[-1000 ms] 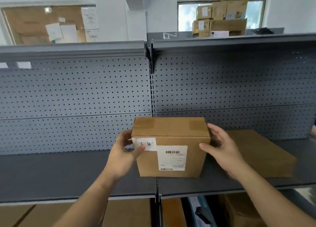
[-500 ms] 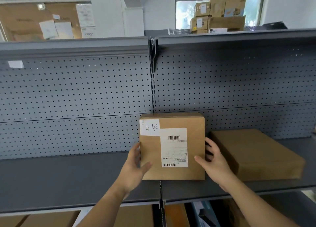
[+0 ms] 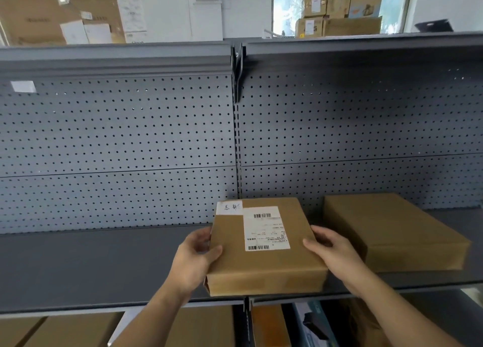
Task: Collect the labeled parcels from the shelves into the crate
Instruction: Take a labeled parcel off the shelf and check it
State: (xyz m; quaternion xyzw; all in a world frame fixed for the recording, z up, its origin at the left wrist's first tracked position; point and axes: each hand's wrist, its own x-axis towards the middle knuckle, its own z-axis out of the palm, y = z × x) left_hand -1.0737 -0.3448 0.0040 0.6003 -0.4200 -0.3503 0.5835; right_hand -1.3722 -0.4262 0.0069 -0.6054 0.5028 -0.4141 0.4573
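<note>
While both hands hold it, the labeled parcel (image 3: 261, 257) lies with its labeled face turned up toward the camera. It sits over the front part of the grey shelf (image 3: 91, 268), in line with the upright post (image 3: 237, 150) where the two bays meet. We cannot tell whether its underside touches the shelf.

We observe the left hand (image 3: 194, 257) gripping the parcel's left edge, thumb laid on the top face and fingers curled round the side. The right hand (image 3: 332, 250) grips the right edge, thumb on the top face and fingers against the side wall.

A white shipping label (image 3: 265, 227) with barcodes occupies the far half of the top face. A small white sticker (image 3: 229, 207) sits just beside it at the far left corner.

To the right, near the parcel but apart from it, a flat brown box (image 3: 392, 231) rests on the same shelf. Behind both stands the perforated back panel (image 3: 117, 137). Below the shelf we see cardboard boxes (image 3: 65, 331), and stacked cartons (image 3: 339, 14) fill the window (image 3: 287, 9) above.
</note>
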